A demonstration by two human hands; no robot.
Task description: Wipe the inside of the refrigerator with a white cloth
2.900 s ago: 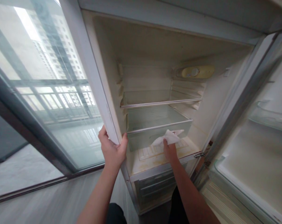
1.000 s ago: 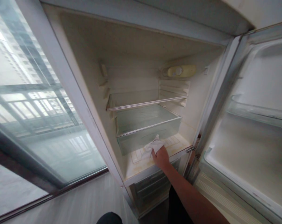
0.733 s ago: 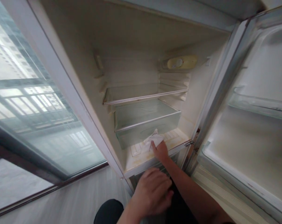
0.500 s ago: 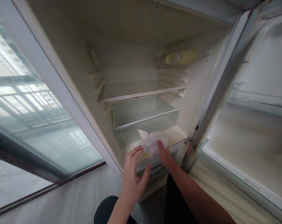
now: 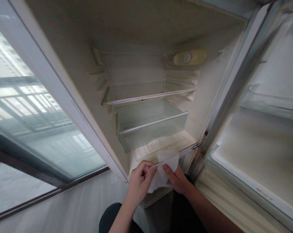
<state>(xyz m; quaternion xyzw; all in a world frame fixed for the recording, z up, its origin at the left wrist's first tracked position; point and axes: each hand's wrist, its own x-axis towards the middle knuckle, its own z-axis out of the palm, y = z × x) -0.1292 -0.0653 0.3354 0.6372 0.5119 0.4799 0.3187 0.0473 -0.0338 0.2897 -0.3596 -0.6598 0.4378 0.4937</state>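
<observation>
A white cloth [image 5: 164, 168] hangs in front of the open fridge's lower edge, held between both my hands. My left hand [image 5: 140, 179] pinches its left edge with closed fingers. My right hand [image 5: 177, 178] grips its right side, thumb on the front. Behind the cloth lies the stained, slotted floor of the fridge compartment [image 5: 161, 146]. Above that floor sits a clear drawer [image 5: 151, 129], and over it a glass shelf [image 5: 148, 95].
The fridge door [image 5: 265, 136] stands open at the right, with a door bin [image 5: 270, 103] on it. A yellowed thermostat dial [image 5: 188, 57] is on the back wall. A large window [image 5: 27, 123] fills the left. My dark trousers [image 5: 112, 220] show below.
My right hand has pulled the cloth off the fridge floor and out toward me. My left hand, gone from the fridge's edge, came up from below and took hold of the cloth.
</observation>
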